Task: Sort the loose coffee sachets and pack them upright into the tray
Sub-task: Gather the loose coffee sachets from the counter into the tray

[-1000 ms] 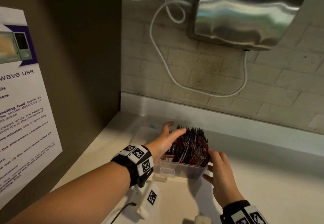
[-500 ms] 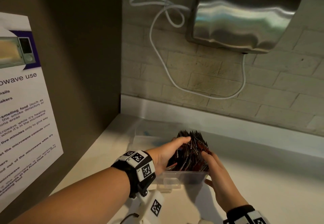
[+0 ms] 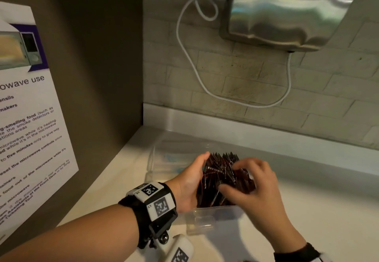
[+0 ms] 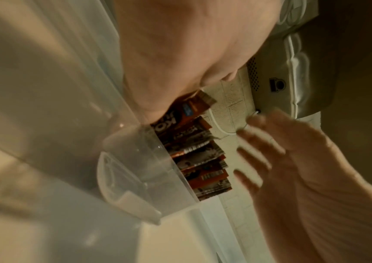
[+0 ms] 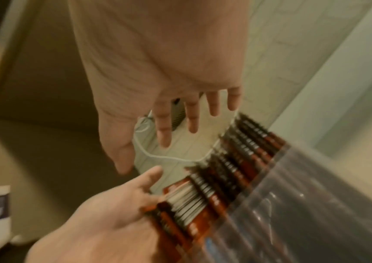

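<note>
A clear plastic tray (image 3: pixel 205 217) sits on the white counter, and its right part is packed with dark red coffee sachets (image 3: pixel 222 174) standing upright. My left hand (image 3: pixel 189 181) is inside the tray, its flat palm and straight fingers pressing against the left face of the sachet stack. My right hand (image 3: pixel 253 181) hovers over the sachet tops at the stack's right side, blurred, fingers spread and holding nothing. The left wrist view shows the sachets (image 4: pixel 194 153) above the tray wall (image 4: pixel 135 160), with the right hand (image 4: pixel 304 160) apart from them. The right wrist view shows spread fingers (image 5: pixel 191 113) above the sachets (image 5: pixel 225 174).
A steel hand dryer (image 3: pixel 287 11) hangs on the tiled wall above, with a white cable (image 3: pixel 182 52) looping down. A brown side panel with a microwave notice (image 3: pixel 26 107) closes the left. The counter (image 3: pixel 317 210) stretches to the right of the tray.
My right hand has risen from the tray's right side to above the sachet tops. My left hand stays pressed on the stack's left face.
</note>
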Motion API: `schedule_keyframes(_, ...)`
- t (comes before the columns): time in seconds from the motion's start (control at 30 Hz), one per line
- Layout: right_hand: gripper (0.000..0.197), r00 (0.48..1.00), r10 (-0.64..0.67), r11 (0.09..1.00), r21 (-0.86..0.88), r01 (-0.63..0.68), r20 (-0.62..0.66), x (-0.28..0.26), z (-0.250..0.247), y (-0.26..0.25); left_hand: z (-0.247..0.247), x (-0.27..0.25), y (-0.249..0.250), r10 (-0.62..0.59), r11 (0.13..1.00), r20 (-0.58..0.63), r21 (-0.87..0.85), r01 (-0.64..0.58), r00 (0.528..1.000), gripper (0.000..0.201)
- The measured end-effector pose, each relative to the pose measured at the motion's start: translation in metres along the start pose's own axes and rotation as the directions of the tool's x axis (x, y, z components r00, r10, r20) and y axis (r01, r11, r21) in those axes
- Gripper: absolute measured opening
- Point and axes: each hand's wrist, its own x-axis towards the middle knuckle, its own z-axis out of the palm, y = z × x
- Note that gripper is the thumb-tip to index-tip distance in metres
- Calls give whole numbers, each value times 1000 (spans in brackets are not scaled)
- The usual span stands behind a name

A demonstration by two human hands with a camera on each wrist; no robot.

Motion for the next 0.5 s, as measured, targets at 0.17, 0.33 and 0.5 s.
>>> schedule_keyframes(0.17,50,966,-149,905,-365,220,213,-11,25,-6,-3,5,-13,15,996,21,-87,-13,1000,54)
schedule_keyframes(0.33,32,982,-161,894,-407,188,99,-16,35,0,-1,1,-22,34,993,71,-118,-25,997,61)
schedule_keyframes(0.5,20,993,-112,901,-419,110,21,-18,31,2,-9,1,-30,41,996,131,-84,-30,991,50)
